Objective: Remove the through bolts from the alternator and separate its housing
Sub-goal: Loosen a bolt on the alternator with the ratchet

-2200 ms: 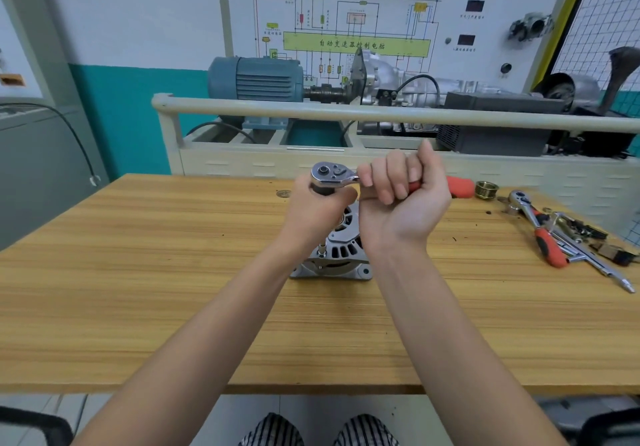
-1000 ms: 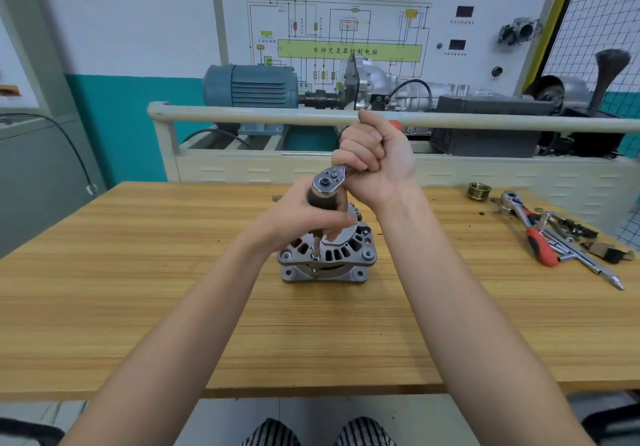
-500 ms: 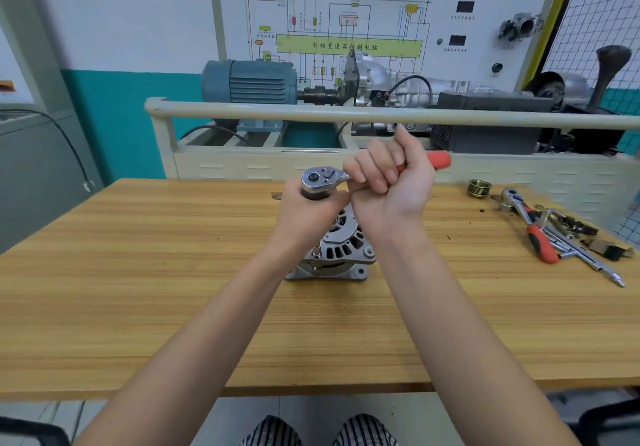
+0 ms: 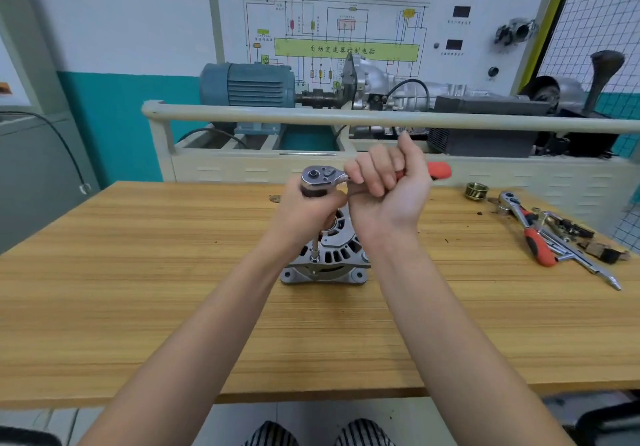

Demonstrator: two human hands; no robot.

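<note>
- I sit at a wooden workbench (image 4: 138,307) with a light plank grain.
- Behind it stands a cream trainer stand (image 4: 242,171) with a rail.
- The wall (image 4: 121,22) is white above, teal below.
- A wiring-diagram board (image 4: 346,29) hangs there.
- A wire-mesh panel (image 4: 595,29) stands at right.

The tabletop (image 4: 138,289) was pale honey wood with fine darker grain lines. The alternator (image 4: 329,258) on it was bare silver-grey with dark vent slots. The ratchet (image 4: 322,177) had a chrome head and an orange-red handle; a second ratchet (image 4: 533,237) at the far right matched it. Near that lay a brass-coloured ring (image 4: 476,191). Beyond stood a blue-grey motor (image 4: 247,87) against a teal and white wall (image 4: 114,64). The trousers (image 4: 318,435) at the near edge were black-and-white striped.
</note>
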